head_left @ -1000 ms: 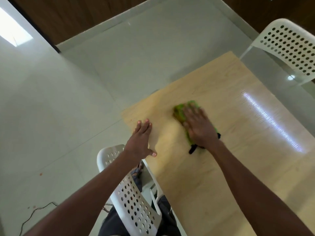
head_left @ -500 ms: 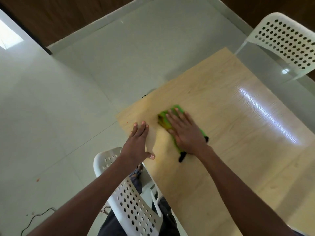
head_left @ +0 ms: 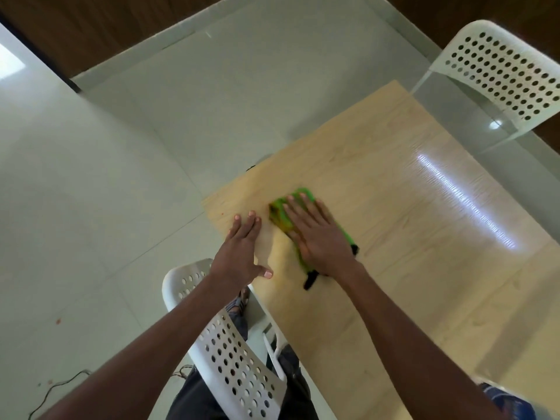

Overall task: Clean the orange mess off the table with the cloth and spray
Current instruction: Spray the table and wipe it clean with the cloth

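We see light wood table [head_left: 409, 237], shiny stripe on top. Our right hand [head_left: 321, 237] lies flat, fingers straight, pressing green cloth [head_left: 280, 215] near table corner. Left hand [head_left: 242, 253] flat beside it. 2 white holey chairs [head_left: 230, 359], pale tiled floor [head_left: 106, 177].

— What sort of room is this?
— A plain dining corner, likely in a home: a light wood table [head_left: 409, 237], two white perforated chairs [head_left: 236, 356] [head_left: 503, 71], glossy pale floor tiles [head_left: 106, 177], and dark wood wall panelling [head_left: 91, 22].
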